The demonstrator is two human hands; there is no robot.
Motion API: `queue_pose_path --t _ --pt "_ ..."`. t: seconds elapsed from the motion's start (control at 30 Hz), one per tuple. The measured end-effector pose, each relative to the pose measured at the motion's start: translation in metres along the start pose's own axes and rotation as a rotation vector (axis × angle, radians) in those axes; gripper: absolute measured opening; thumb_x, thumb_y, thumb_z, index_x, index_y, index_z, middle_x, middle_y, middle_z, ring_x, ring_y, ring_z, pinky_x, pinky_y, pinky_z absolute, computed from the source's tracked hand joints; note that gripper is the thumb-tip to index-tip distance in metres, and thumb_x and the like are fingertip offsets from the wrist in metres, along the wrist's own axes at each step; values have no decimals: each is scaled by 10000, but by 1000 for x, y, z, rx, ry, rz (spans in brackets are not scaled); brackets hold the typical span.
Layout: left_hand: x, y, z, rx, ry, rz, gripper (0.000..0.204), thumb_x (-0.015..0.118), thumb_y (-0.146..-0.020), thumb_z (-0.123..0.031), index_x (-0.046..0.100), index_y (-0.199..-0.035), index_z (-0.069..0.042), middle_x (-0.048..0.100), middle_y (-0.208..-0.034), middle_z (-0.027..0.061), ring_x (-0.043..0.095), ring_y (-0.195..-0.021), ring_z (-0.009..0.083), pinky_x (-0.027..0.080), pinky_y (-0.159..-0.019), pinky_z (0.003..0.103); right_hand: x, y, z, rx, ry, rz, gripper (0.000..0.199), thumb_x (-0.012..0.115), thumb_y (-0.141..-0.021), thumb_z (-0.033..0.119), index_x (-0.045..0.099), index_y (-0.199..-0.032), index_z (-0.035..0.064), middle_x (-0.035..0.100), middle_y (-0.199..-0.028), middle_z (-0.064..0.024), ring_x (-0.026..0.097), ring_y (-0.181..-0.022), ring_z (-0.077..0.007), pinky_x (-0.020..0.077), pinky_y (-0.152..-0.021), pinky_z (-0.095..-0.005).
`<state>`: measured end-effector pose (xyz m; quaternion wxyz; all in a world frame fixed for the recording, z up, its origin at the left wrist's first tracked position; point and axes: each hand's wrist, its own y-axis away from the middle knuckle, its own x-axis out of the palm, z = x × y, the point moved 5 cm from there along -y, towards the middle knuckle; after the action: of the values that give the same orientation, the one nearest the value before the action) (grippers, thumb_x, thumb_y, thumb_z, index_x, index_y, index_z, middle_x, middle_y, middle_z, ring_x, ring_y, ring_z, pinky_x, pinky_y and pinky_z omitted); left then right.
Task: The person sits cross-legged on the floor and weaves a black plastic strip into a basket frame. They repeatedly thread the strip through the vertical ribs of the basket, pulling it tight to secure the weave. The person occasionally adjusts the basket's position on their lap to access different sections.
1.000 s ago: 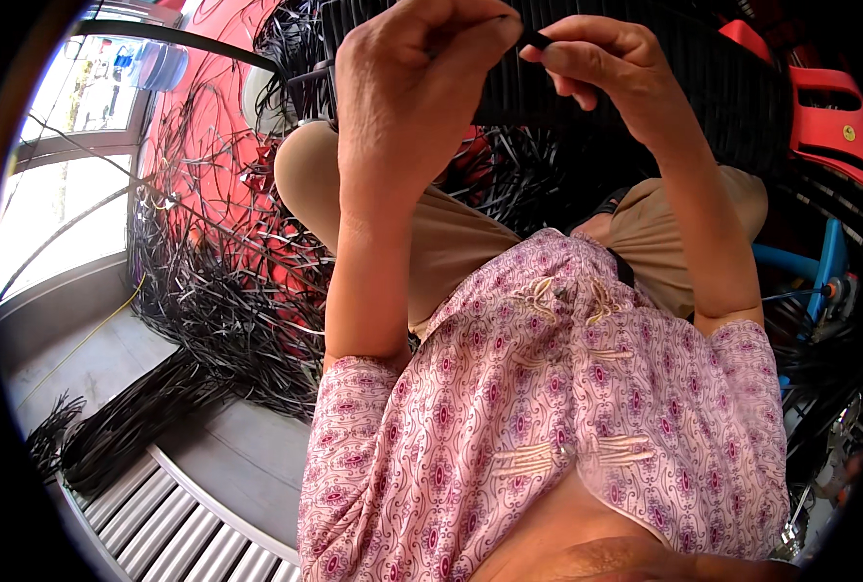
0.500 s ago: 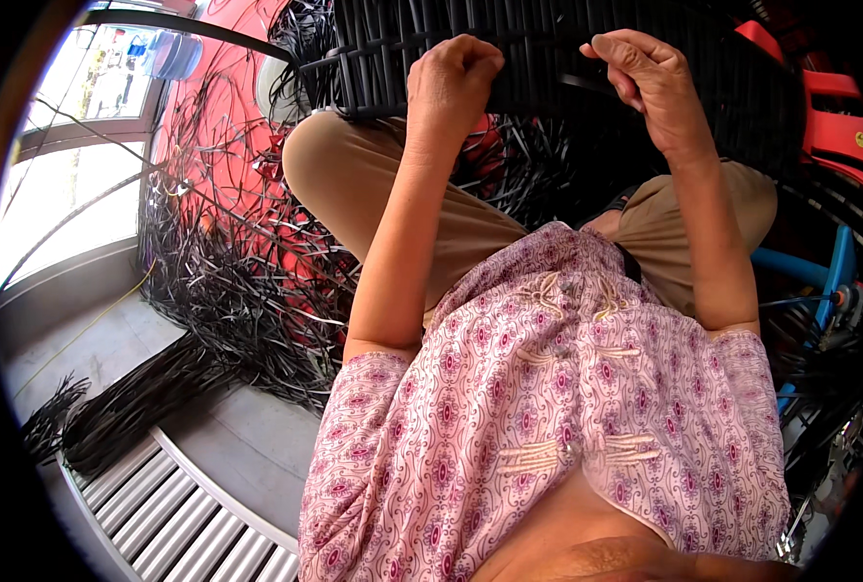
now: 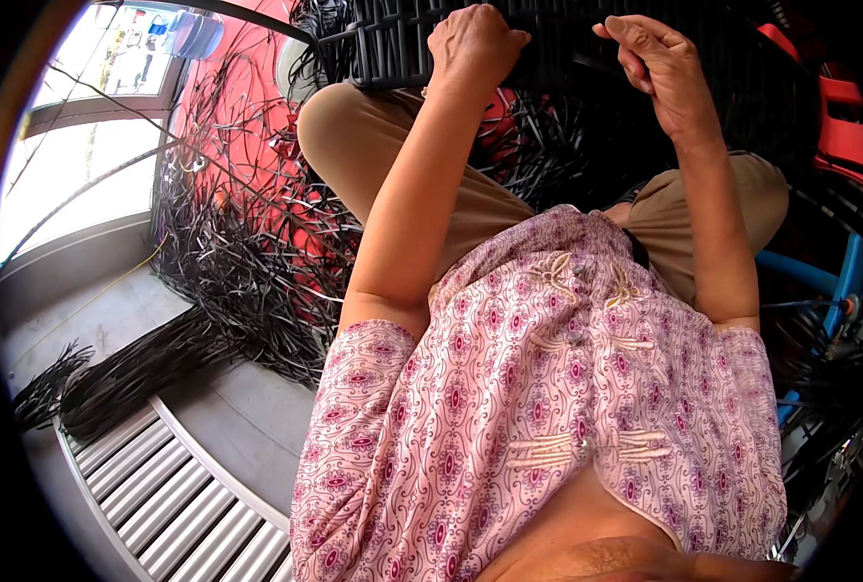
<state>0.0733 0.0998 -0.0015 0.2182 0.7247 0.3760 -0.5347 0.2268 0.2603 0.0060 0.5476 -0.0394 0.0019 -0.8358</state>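
Note:
A dark panel woven from black plastic strips (image 3: pixel 385 56) spans the top of the view, in front of my knees. My left hand (image 3: pixel 475 50) is closed in a fist against the weave, back of the hand up; whatever its fingers hold is hidden. To the right, my right hand (image 3: pixel 656 73) is raised in a pinch, thumb and forefinger together and the other fingers curled. Anything between its fingertips is lost against the black. Both forearms reach forward over my bent legs.
Loose black strips (image 3: pixel 257 281) lie tangled on a red surface at the left. A tied bundle of strips (image 3: pixel 145 373) lies beside a slatted metal piece (image 3: pixel 184 485). At the right are a red plastic thing (image 3: pixel 848 136) and a blue frame (image 3: pixel 846 281).
My left hand has moved forward and slightly right, along the weave. The right hand keeps its pinch and sits a little higher. The whole view has shifted slightly.

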Motion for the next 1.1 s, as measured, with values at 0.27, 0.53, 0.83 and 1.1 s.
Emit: queue_pose_path --t 0.27,0.53,0.83,1.1 --pt "7 -4 12 -24 132 17 282 687 -779 -371 788 -813 -110 714 -689 68 704 -758 257 541 -738 391 17 5 -2 57 -26 -31 295 667 -970 304 743 -1038 27 466 -587 72 366 -496 8 246 -430 -168" --pt "6 9 10 -139 481 -32 237 683 -751 -265 779 -826 -61 716 -671 67 693 -686 202 544 -723 339 21 5 -14 94 -12 -9 290 666 -970 292 741 -1036 20 532 -621 73 408 -517 20 273 -433 -149" --pt "21 0 21 -211 616 33 230 687 -806 -173 760 -947 -6 721 -772 97 679 -657 124 537 -661 282 19 -4 -27 129 -2 34 267 699 -942 305 756 -977 47 604 -665 62 435 -529 21 322 -444 -150" --pt "5 16 -26 -41 -76 -102 193 634 -849 -152 714 -897 17 718 -959 241 699 -957 381 545 -854 449 24 -22 -33 71 234 -18 225 701 -929 244 755 -947 27 738 -860 -12 493 -573 -10 405 -502 -168"
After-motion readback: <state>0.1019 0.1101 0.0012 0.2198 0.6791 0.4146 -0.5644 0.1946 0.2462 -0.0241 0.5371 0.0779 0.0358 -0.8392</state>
